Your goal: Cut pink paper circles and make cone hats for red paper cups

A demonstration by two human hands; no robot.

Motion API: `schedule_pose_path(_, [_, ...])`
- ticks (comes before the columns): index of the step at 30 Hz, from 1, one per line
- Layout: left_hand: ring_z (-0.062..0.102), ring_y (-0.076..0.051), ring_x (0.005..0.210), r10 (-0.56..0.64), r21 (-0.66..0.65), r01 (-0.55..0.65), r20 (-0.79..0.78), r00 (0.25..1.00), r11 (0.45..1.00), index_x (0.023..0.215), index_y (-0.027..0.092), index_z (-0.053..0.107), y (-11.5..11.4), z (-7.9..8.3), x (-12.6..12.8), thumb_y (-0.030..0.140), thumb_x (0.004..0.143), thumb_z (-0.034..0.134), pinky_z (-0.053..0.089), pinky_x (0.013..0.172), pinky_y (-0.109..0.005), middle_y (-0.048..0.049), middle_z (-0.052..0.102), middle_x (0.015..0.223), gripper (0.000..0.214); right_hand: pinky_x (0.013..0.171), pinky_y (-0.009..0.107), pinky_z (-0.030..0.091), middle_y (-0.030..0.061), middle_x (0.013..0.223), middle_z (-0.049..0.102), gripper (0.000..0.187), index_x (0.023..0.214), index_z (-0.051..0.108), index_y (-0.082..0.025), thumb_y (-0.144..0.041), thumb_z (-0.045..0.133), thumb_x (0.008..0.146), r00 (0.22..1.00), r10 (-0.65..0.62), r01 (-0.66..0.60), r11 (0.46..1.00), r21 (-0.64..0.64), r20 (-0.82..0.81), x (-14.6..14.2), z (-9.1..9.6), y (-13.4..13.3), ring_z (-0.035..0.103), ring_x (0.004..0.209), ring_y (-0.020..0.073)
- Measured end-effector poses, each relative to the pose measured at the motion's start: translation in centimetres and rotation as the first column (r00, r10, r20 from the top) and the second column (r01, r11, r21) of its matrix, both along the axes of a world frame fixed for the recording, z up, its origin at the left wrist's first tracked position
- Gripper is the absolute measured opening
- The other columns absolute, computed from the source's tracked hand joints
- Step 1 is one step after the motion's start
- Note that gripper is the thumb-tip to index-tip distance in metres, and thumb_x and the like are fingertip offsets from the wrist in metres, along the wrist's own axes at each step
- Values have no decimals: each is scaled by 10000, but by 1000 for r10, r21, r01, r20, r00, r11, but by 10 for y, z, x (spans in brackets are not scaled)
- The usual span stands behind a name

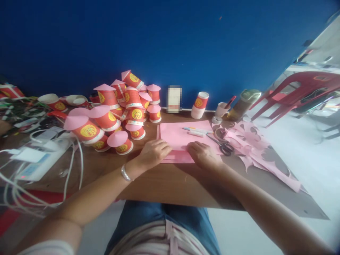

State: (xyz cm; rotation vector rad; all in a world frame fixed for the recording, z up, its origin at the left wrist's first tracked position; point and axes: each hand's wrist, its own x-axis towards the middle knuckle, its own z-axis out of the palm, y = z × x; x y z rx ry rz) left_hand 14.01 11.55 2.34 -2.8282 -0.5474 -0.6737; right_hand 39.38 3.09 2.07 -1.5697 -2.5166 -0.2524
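Observation:
A stack of pink paper sheets [176, 135] lies on the table in front of me. Near the left side of the top sheet's front edge, my left hand [156, 151] is closed, its fingers curled together on the paper. My right hand [203, 154] is closed in the same way farther right along that edge. Both thumbs are mostly hidden. Beyond my right hand, a blue pencil [190, 129] and a white pen-like tube [196, 133] rest on the sheets. Black-handled scissors [226, 148] lie at the stack's right side.
Red paper cups with pink cone tops [105, 95] are piled at left, near a white power strip [35, 163] and cables. Pink paper offcuts [255, 145] spread at right. A tape roll [217, 120], cups [200, 102] and a jar [243, 104] stand by the blue wall [170, 42].

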Motion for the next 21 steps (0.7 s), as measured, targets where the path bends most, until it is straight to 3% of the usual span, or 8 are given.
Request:
schedule_pose_path(3, [713, -201, 993, 31, -23, -30, 53, 998, 999, 1137, 175, 683, 1, -1, -5, 181, 1032, 502, 568, 857, -332, -77, 772, 1087, 209, 662, 276, 432, 92, 944, 749, 262, 962, 729, -183, -91, 485, 993, 996, -91, 91, 996, -12, 19, 7, -8, 6, 662, 845, 205])
schedule_pose_path(7, [680, -290, 1202, 196, -145, -188, 42, 980, 971, 1390, 118, 573, 3, -10, -13, 281, 999, 586, 567, 1012, -430, -184, 708, 1310, 424, 595, 274, 359, 71, 852, 744, 278, 871, 734, -206, -119, 495, 982, 979, -201, 201, 979, 25, -16, 16, -12, 7, 667, 785, 189])
schedule_pose_path(9, [652, -329, 1259, 226, -188, -229, -35, 973, 955, 1398, 92, 569, 3, -18, -18, 366, 972, 634, 544, 1061, -468, -220, 676, 1355, 510, 582, 274, 338, 68, 833, 751, 295, 828, 733, -207, -153, 493, 992, 965, -260, 261, 965, 26, -36, 18, -10, 7, 668, 746, 179])
schedule_pose_path(12, [583, -354, 1362, 160, -211, -189, -146, 976, 959, 1389, 80, 583, -1, -32, -24, 499, 979, 601, 459, 1161, -499, -239, 616, 1440, 587, 584, 268, 335, 63, 863, 772, 314, 842, 745, -210, -217, 484, 1016, 948, -308, 312, 950, 36, -81, 21, -6, 7, 666, 721, 168])
schedule_pose_path(16, [484, -331, 1469, 139, -248, -190, -209, 968, 950, 1491, 71, 490, -4, -41, -26, 529, 1030, 487, 384, 1218, -483, -243, 523, 1540, 649, 570, 282, 313, 50, 872, 765, 306, 883, 741, -211, -193, 470, 1023, 966, -252, 257, 961, 104, -56, 19, -5, 4, 644, 726, 160])
schedule_pose_path(21, [493, -274, 1463, 81, -341, -166, -249, 965, 925, 1475, 152, 527, -3, -26, -12, 430, 1063, 447, 376, 1223, -422, -162, 559, 1530, 503, 597, 323, 321, 60, 842, 711, 231, 1004, 711, -178, -94, 496, 997, 991, -86, 57, 963, 264, 101, 6, -2, -5, 580, 748, 179])
